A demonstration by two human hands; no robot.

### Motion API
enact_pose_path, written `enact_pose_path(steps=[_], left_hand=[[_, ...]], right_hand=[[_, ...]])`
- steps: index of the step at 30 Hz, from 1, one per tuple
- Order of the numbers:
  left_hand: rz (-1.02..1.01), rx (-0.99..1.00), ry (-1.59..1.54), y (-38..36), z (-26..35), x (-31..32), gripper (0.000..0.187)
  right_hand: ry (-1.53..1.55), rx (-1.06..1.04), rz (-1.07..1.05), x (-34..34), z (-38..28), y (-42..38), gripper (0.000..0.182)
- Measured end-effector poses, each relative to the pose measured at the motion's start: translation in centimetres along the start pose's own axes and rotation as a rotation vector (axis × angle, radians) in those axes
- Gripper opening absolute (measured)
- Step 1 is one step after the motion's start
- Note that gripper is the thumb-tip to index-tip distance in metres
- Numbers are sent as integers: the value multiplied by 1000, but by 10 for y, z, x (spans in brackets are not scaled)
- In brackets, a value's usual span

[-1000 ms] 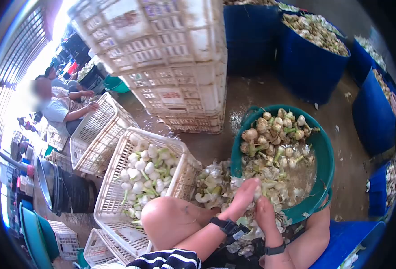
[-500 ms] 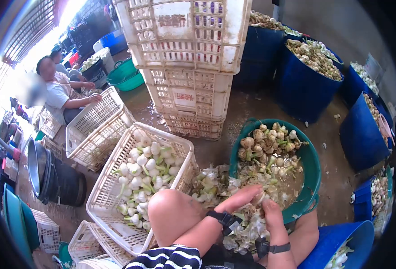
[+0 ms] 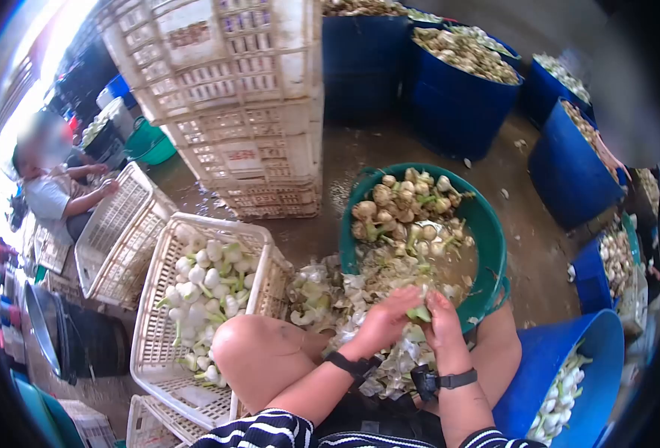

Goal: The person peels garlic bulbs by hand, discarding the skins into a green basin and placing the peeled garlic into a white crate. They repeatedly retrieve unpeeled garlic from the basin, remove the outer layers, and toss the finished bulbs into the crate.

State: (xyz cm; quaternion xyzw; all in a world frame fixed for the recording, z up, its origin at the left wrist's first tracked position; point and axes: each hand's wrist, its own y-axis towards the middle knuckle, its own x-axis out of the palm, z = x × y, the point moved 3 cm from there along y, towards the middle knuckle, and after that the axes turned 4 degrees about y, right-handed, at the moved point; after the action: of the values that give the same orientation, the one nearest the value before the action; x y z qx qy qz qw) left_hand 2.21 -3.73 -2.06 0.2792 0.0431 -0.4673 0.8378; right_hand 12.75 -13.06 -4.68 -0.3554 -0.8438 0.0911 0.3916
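Garlic (image 3: 419,313) was in the worker's fingers, green stalk showing, bulb mostly hidden, over the near-left edge of the tub (image 3: 492,239). Left hand (image 3: 389,317): fingers curled in, pinching it. Right hand (image 3: 443,321): thumb and fingers closed on it from the other side. Couldn't tell which bore the load.

Step in hand, my read: stripping outer skin. Further stripping called for one hand to steady the bulb, the other to pull skin down toward the stalk without bruising.

Tub: brown bulbs (image 3: 401,200) heaped at the far-left edge, murky wet-looking bottom toward the right. Husks (image 3: 367,287) lay across the near-left edge and spilled outside it. Crate (image 3: 150,343) by the left knee: white bulbs (image 3: 209,276) piled toward its far edge, mesh showing at the near-left corner. Blue bin (image 3: 543,347) by the right knee held more white garlic.

Room: floor (image 3: 539,276) brown, wet-looking, littered with scraps. Crate stack (image 3: 255,97) stood beyond the tub, loaded blue barrels (image 3: 457,104) further back and right. Co-worker (image 3: 50,198) sat far left behind another crate (image 3: 121,231).
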Motion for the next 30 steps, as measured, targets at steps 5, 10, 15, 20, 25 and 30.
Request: enact_pose_path(steps=[5, 10, 15, 20, 25, 30], left_hand=[[578, -776, -1295, -6, -52, -12, 18], [730, -1147, -1635, -15, -65, -20, 24], [674, -1129, -1680, -11, -47, -31, 23], [934, -1186, -1392, -15, -50, -72, 27], [937, -1155, -1265, -3, -45, -56, 29], [859, -1118, -1208, 1, -40, -41, 35]], right_hand=[[-726, -316, -366, 40, -18, -52, 13], [28, -554, -134, 25, -74, -65, 17], [298, -486, -14, -1, -88, -33, 25], [549, -426, 83, -54, -80, -1, 26], [-1297, -728, -143, 51, -29, 8, 34], [-1078, -520, -169, 87, 8, 12, 21]])
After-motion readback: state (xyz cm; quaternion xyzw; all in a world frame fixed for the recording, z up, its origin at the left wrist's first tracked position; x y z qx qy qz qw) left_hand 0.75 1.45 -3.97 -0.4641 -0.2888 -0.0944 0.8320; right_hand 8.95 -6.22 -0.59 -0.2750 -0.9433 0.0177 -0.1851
